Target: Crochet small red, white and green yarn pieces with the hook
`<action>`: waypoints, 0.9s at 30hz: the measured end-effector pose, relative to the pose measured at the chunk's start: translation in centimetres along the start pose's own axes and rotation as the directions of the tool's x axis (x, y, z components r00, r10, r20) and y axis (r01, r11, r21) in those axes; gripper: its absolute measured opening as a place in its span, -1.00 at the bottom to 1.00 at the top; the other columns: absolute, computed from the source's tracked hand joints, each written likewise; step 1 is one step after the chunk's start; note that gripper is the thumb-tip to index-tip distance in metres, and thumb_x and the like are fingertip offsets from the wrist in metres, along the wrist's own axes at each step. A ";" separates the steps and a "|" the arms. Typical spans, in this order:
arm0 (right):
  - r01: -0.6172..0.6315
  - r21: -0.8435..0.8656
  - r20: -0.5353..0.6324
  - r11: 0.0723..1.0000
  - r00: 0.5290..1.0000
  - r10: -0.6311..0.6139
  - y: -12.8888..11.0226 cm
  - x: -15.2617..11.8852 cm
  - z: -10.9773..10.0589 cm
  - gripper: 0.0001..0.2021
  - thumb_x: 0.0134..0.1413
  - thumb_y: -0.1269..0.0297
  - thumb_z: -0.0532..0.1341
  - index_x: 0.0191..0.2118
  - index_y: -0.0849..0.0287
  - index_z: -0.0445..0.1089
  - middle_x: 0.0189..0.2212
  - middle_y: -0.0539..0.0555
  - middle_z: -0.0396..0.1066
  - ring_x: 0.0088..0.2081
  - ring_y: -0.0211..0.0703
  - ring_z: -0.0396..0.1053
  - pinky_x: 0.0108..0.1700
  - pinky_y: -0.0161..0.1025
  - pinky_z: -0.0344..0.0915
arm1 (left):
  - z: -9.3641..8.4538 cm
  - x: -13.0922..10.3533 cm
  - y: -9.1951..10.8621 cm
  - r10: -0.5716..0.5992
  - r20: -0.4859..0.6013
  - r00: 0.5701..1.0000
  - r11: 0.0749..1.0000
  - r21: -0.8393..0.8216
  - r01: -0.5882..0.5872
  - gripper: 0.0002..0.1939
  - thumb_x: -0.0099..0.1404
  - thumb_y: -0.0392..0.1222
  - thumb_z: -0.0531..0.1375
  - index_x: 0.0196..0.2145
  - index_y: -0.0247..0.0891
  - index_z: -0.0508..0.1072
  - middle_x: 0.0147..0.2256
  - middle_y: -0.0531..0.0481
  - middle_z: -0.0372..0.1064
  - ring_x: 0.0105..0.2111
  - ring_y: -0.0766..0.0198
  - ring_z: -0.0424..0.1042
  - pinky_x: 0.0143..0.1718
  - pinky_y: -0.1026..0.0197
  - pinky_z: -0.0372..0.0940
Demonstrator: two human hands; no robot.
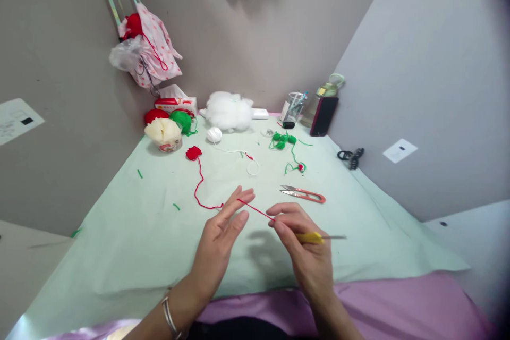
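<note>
My left hand [219, 239] has its fingers stretched out and the thumb apart, with red yarn [255, 209] running over the fingers. From there the strand goes taut to my right hand [303, 244], pinched between thumb and fingertips. The same right hand also grips a yellow-handled crochet hook [313, 237], its metal shaft pointing right. On the other side, the yarn trails back across the cloth to a small red yarn ball [194, 153]. Orange-handled thread snips [305, 194] lie beyond my right hand.
Behind stand a tissue box [177, 105], white stuffing [229, 111], a white yarn ball [214, 135], a cup [169, 144], a pen holder [292, 109] and a phone [324, 116]. Green crocheted pieces [283, 141] and a hair clip [351, 158] lie right. A bag [153, 48] hangs left.
</note>
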State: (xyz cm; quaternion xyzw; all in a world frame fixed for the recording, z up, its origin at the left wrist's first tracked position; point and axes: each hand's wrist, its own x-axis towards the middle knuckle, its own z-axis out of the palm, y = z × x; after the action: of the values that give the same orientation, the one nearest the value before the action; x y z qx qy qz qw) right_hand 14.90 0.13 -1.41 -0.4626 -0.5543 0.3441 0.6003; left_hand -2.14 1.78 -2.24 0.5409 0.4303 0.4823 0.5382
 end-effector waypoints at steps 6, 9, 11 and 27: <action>-0.258 0.457 0.145 0.851 0.966 0.215 -0.4 0.4 0.4 -0.67 0.10 0.08 0.44 -0.54 0.15 0.46 -0.53 0.00 0.45 -0.64 -0.42 -0.07 -0.58 -0.30 -0.09 | 0.2 -0.6 -0.4 -0.149 0.061 0.987 0.974 -0.166 0.157 -0.64 0.50 0.09 0.19 0.07 -0.07 0.65 0.30 -0.09 0.44 0.43 -0.04 0.20 0.47 -0.24 0.00; -0.408 0.459 0.149 0.789 0.911 0.384 -0.4 0.9 0.5 -0.71 0.04 0.07 0.47 -0.45 0.17 0.49 -0.54 -0.05 0.41 -0.65 -0.49 -0.20 -0.59 -0.32 -0.24 | -0.6 -0.5 -0.4 0.050 0.022 0.999 0.998 0.039 -0.050 -0.73 0.49 -0.01 0.23 0.05 0.00 0.65 0.27 -0.05 0.49 0.46 -0.03 0.14 0.45 -0.28 0.05; -0.499 0.403 0.196 0.767 0.866 0.460 0.0 1.0 0.5 -0.72 -0.02 0.07 0.51 -0.36 0.17 0.55 -0.53 -0.06 0.42 -0.65 -0.49 -0.21 -0.59 -0.32 -0.26 | -1.1 -0.2 -0.4 0.276 0.029 0.961 0.938 0.209 -0.276 -0.77 0.48 -0.13 0.26 0.01 0.01 0.67 0.21 -0.06 0.53 0.45 -0.03 0.16 0.43 -0.28 0.09; -0.622 0.308 0.415 0.720 0.769 0.487 0.6 1.3 1.6 -0.65 -0.01 0.04 0.51 -0.34 0.19 0.48 -0.58 -0.04 0.49 -0.66 -0.47 -0.13 -0.59 -0.33 -0.26 | -2.7 0.2 -0.4 0.363 0.064 0.930 0.877 0.313 -0.364 -0.83 0.41 -0.21 0.31 -0.10 -0.04 0.69 -0.16 -0.06 0.64 0.08 -0.02 0.48 0.17 -0.15 0.34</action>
State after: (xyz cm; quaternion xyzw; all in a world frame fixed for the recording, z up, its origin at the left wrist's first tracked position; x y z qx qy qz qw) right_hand 13.59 1.78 -1.58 -0.4063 -0.3838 0.6894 0.4607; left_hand -4.71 2.46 -2.73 0.6927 0.3924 0.4977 0.3443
